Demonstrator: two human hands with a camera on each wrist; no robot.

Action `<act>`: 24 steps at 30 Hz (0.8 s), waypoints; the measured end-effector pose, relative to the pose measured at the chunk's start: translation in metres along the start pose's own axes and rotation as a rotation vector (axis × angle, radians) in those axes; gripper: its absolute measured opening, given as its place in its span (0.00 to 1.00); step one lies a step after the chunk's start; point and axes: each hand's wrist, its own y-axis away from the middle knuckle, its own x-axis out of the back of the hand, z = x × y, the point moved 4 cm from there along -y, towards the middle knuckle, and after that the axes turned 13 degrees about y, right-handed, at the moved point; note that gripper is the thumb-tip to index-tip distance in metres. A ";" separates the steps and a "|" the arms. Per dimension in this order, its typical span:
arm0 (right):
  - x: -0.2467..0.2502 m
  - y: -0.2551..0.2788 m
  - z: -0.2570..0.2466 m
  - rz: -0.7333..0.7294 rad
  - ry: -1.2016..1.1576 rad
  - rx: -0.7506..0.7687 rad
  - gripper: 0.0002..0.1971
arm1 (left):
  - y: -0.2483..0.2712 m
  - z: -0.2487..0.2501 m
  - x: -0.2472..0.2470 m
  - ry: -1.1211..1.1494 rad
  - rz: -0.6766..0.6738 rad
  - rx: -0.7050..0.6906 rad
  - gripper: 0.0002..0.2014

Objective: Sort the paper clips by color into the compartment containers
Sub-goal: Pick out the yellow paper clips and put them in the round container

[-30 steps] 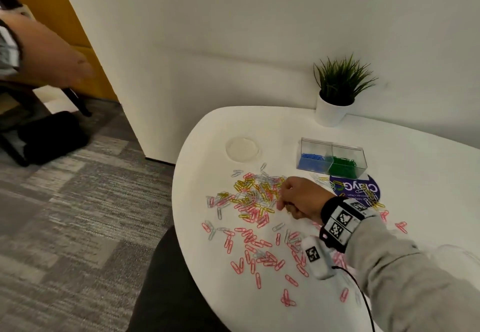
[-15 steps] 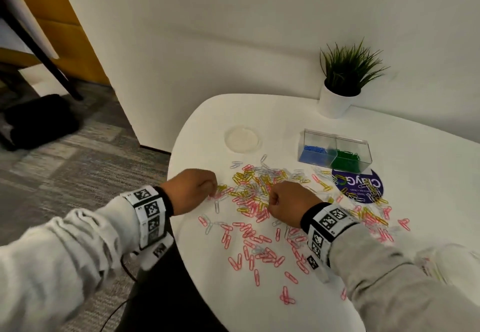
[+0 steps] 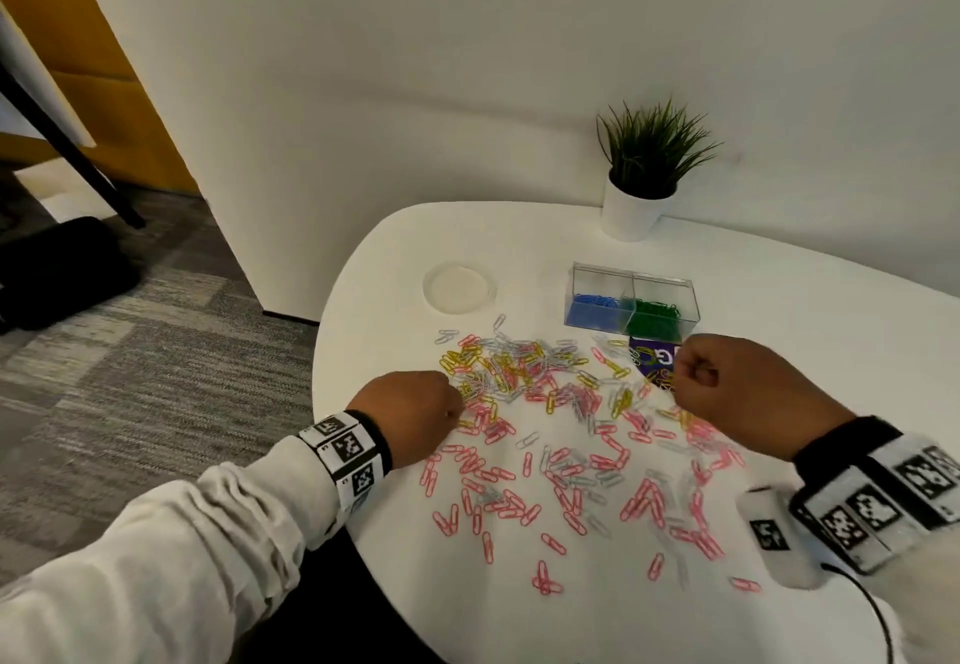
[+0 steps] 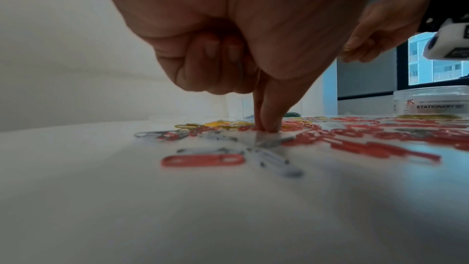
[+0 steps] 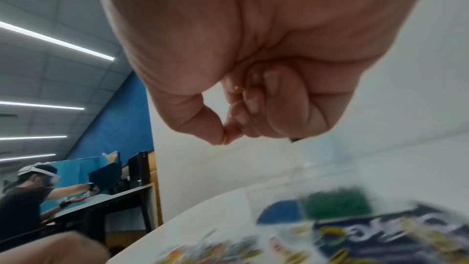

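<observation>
Your right hand (image 3: 727, 393) has lifted off the scattered paper clips (image 3: 550, 419) since half a second ago, thumb and finger pinching a yellow clip (image 5: 224, 140) near the compartment container (image 3: 631, 302). Your left hand (image 3: 410, 411) has crept rightward, fingertips (image 4: 266, 121) pinching into the pile, so two picks run together.

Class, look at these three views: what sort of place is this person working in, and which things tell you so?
Probably an open-plan office: grey carpet tiles, ceiling strip lights, and another person at a desk with a dark monitor.
</observation>
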 end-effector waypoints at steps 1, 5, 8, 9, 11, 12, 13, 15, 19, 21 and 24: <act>0.009 0.007 0.017 0.017 0.029 -0.028 0.07 | -0.001 0.000 -0.001 -0.017 -0.004 0.002 0.14; 0.034 0.039 0.078 0.013 0.111 -0.153 0.08 | -0.001 -0.004 -0.001 -0.044 0.017 0.028 0.14; 0.029 0.054 0.110 -0.078 0.164 -0.225 0.06 | 0.002 -0.006 0.004 -0.036 0.085 0.065 0.13; 0.025 0.057 0.118 -0.125 0.191 -0.235 0.06 | 0.003 -0.005 0.005 -0.032 0.104 0.068 0.11; 0.016 0.058 0.128 -0.221 0.263 -0.229 0.05 | 0.007 0.004 0.013 -0.012 0.138 0.059 0.06; 0.012 0.057 0.131 -0.260 0.289 -0.224 0.05 | 0.008 0.012 0.017 -0.005 0.155 0.049 0.06; 0.008 0.057 0.132 -0.288 0.309 -0.217 0.05 | 0.009 0.021 0.022 -0.002 0.167 0.036 0.07; 0.003 0.057 0.131 -0.336 0.345 -0.228 0.02 | 0.010 0.043 0.028 0.007 0.174 0.016 0.09; -0.003 0.060 0.130 -0.439 0.367 -0.257 0.11 | 0.009 0.093 0.030 0.031 0.150 -0.030 0.07; -0.002 0.059 0.132 -0.458 0.308 -0.285 0.13 | 0.004 0.115 0.029 0.057 0.143 -0.072 0.06; 0.007 0.055 0.137 -0.369 0.132 -0.386 0.06 | -0.007 0.154 0.026 0.079 0.117 -0.166 0.04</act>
